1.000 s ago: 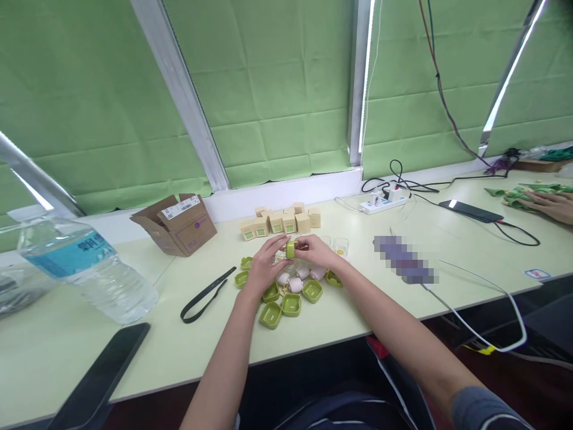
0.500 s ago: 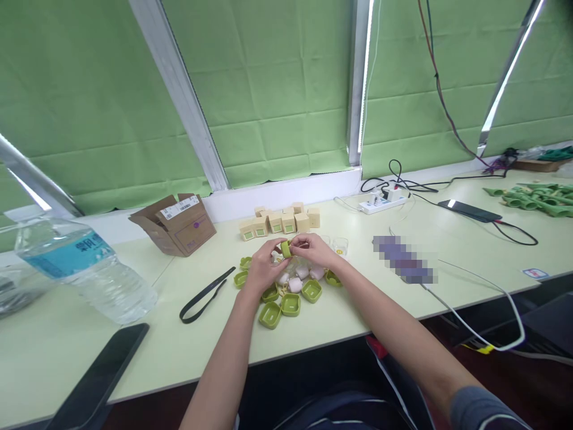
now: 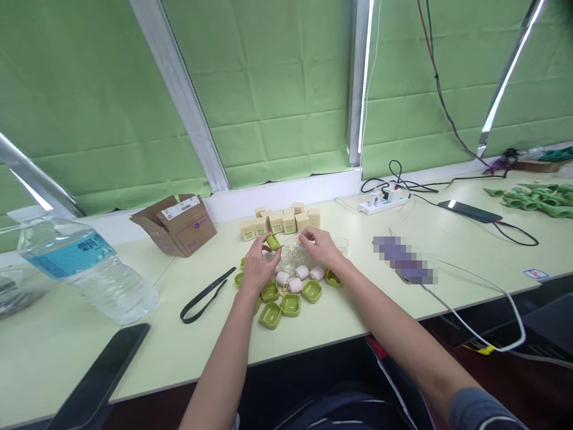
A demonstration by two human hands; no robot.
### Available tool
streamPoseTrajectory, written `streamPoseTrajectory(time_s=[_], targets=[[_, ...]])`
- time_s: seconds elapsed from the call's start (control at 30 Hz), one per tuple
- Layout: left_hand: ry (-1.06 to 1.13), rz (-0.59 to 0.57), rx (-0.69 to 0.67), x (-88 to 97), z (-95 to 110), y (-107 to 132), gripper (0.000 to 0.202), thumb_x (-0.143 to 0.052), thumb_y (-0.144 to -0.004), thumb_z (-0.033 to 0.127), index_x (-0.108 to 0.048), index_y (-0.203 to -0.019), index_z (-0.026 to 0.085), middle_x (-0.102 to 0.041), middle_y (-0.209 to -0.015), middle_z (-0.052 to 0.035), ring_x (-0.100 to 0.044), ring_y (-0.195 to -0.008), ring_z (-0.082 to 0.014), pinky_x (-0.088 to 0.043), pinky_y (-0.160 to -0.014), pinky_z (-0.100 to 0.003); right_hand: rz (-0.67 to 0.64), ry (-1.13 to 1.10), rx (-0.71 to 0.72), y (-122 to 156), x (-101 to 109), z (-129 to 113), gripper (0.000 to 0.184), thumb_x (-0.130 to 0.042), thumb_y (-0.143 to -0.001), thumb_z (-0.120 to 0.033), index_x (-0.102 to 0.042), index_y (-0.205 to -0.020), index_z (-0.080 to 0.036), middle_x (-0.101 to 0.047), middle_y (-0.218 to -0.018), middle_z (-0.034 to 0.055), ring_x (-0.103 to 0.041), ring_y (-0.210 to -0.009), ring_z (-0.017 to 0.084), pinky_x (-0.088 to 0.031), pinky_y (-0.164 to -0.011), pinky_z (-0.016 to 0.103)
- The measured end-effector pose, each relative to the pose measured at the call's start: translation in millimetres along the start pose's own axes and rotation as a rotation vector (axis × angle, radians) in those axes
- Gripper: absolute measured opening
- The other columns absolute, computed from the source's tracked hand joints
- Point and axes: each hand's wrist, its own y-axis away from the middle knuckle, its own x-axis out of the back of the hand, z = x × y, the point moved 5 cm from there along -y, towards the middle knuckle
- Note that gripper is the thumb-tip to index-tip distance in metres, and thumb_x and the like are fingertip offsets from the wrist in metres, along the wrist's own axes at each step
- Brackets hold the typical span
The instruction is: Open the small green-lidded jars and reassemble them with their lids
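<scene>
My left hand [image 3: 258, 266] pinches a small olive-green square cup [image 3: 273, 242] between thumb and fingers, raised above the table and tilted. To its right, my right hand [image 3: 323, 248] has thumb and fingertips pressed together; anything between them is too small to make out. Below and between the hands lie clear plastic pieces [image 3: 293, 254] with yellow marks. Pale pink rounded pieces [image 3: 295, 285] lie in front of those. Nearer the table edge, several more olive-green cups [image 3: 270, 315] rest with their hollow sides up. One green cup [image 3: 333, 278] is partly covered by my right forearm.
Small beige boxes [image 3: 289, 223] stand in rows behind the hands. An open cardboard box [image 3: 190, 227], a black strap [image 3: 201, 298], a water bottle [image 3: 89, 263] and a dark phone [image 3: 102, 370] are on the left. A power strip [image 3: 382, 204] and cables lie on the right.
My hands have parted: the right has let go of the green cup and moved slightly right. My left hand has shifted a little left with the cup, now tilted.
</scene>
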Motion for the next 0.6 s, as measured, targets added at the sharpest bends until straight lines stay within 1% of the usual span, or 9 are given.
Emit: streamPoseTrajectory(time_s=[0.17, 0.27, 0.37, 0.43, 0.5, 0.6], targets=[[-0.023, 0.023, 0.034, 1.8, -3.4, 0.1, 0.045, -0.061, -0.087, 0.034, -0.052, -0.131, 0.025, -0.065, -0.12, -0.007, -0.066, -0.08, -0.0172, -0.052, -0.084, -0.036, -0.006, 0.083, 0.039, -0.6, -0.1, -2.2, 0.022, -0.05, -0.093, -0.029, -0.067, -0.083, -0.019, -0.068, -0.082, 0.0038, -0.058, -0.077, 0.016, -0.043, -0.075, 0.027], [-0.04, 0.038, 0.077, 3.0, -8.1, -1.1, 0.042, -0.06, -0.086, 0.034, -0.054, -0.127, 0.024, -0.067, -0.116, -0.007, -0.065, -0.083, -0.0185, -0.051, -0.085, -0.037, -0.001, 0.131, 0.029, -1.5, -0.6, 0.5, 0.019, -0.053, -0.092, -0.027, -0.07, -0.09, -0.018, -0.069, -0.087, 0.0062, -0.059, -0.082, 0.017, -0.044, -0.079, 0.029], [-0.055, 0.06, 0.195, 7.4, -18.8, -3.2, 0.041, -0.063, -0.083, 0.034, -0.053, -0.121, 0.024, -0.069, -0.106, -0.0056, -0.066, -0.088, -0.0203, -0.051, -0.084, -0.036, -0.014, 0.177, 0.007, -1.5, -2.2, 4.2, 0.017, -0.057, -0.09, -0.024, -0.071, -0.095, -0.018, -0.07, -0.091, 0.007, -0.06, -0.086, 0.018, -0.044, -0.083, 0.03], [-0.045, 0.077, 0.268, 11.9, -26.6, -4.8, 0.042, -0.065, -0.081, 0.034, -0.05, -0.119, 0.025, -0.069, -0.108, -0.0053, -0.067, -0.092, -0.0208, -0.051, -0.084, -0.035, -0.038, 0.203, -0.003, -0.9, -4.0, 5.5, 0.015, -0.059, -0.088, -0.023, -0.071, -0.096, -0.019, -0.071, -0.091, 0.0059, -0.061, -0.087, 0.019, -0.043, -0.084, 0.031], [-0.034, 0.094, 0.329, 16.8, -33.9, -6.4, 0.044, -0.067, -0.079, 0.035, -0.047, -0.116, 0.025, -0.068, -0.114, -0.0065, -0.067, -0.095, -0.021, -0.051, -0.082, -0.034, -0.062, 0.221, -0.007, -0.2, -6.5, 5.5, 0.014, -0.061, -0.087, -0.023, -0.07, -0.097, -0.021, -0.072, -0.089, 0.0043, -0.06, -0.088, 0.019, -0.042, -0.081, 0.03], [-0.029, 0.106, 0.437, 22.4, -44.2, -7.0, 0.046, -0.07, -0.076, 0.038, -0.045, -0.112, 0.023, -0.067, -0.114, -0.0096, -0.069, -0.088, -0.0205, -0.053, -0.078, -0.034, -0.09, 0.268, -0.004, -0.5, -12.1, 3.4, 0.011, -0.062, -0.087, -0.024, -0.07, -0.095, -0.022, -0.073, -0.088, 0.0035, -0.06, -0.088, 0.02, -0.041, -0.075, 0.029]])
